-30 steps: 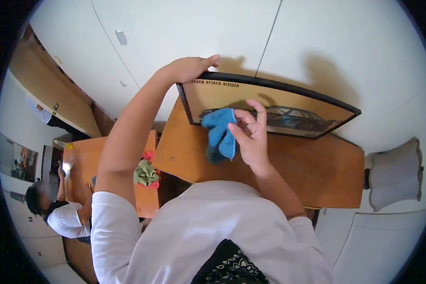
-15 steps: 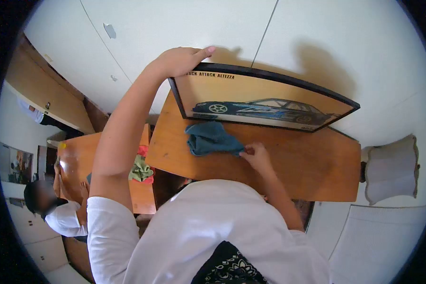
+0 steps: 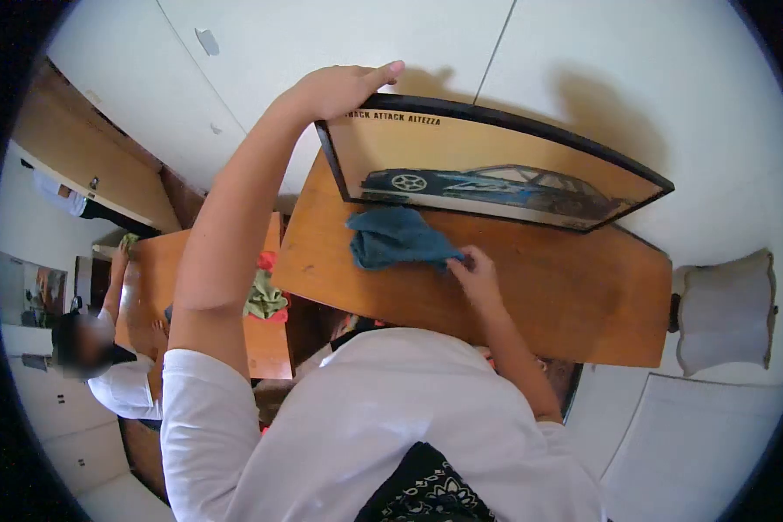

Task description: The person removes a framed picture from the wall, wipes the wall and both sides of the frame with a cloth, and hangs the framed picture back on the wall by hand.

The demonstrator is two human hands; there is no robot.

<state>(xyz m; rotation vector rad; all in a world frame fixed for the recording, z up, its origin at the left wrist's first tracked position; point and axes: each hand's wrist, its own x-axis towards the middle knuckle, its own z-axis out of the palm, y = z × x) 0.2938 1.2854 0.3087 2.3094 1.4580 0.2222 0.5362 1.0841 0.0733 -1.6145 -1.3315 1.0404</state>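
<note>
A black-framed car picture [image 3: 496, 165] stands tilted on the wooden table [image 3: 565, 296], near the white wall panels. My left hand [image 3: 344, 91] holds the frame's upper left corner, its thumb stretched along the top edge and its other fingers hidden. On the table, just in front of the frame's lower left part, lies a crumpled blue cloth [image 3: 396, 237]. The fingertips of my right hand [image 3: 476, 271] pinch the right end of that cloth.
A grey lampshade [image 3: 726, 311] is right of the table. At the left, a person [image 3: 122, 383] reaches over a second table [image 3: 148, 261] with a green cloth. Green and red cloths [image 3: 265, 296] lie on that table. Another person [image 3: 61, 193] is by the door.
The blue cloth has come off the picture down onto the table, and my right hand has moved down with it, now pinching its end. My left hand has stayed on the frame.
</note>
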